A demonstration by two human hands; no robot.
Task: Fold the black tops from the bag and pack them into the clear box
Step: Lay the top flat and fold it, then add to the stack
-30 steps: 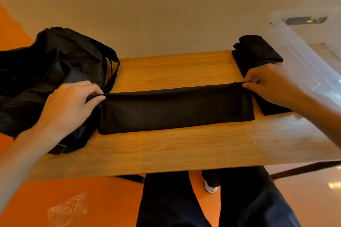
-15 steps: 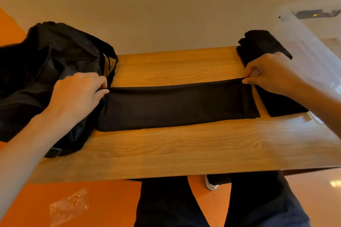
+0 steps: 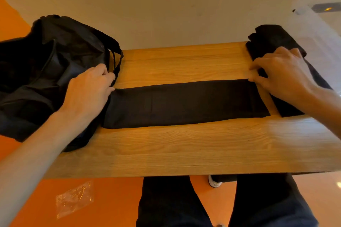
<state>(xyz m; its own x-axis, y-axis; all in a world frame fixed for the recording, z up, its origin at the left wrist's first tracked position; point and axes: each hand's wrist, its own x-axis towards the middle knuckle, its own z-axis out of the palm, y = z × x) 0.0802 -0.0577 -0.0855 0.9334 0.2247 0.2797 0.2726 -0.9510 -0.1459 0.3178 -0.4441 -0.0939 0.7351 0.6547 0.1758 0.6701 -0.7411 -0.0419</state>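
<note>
Barely moved: left hand (image 3: 88, 94) and right hand (image 3: 282, 73) still pinch the black top (image 3: 184, 105) at its far corners.
Each grip holds the fold taut and square on the worktop (image 3: 184, 149).

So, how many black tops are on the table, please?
2: a long folded strip across the table, and a folded bundle at its right end by the clear box. The bag may hide more.

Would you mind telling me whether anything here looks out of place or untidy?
Only one thing: a crumpled clear plastic wrapper lies on the orange floor, left of the person's legs, away from the table. The black top lies flat, its far corners pinched by the left hand and right hand.
</note>
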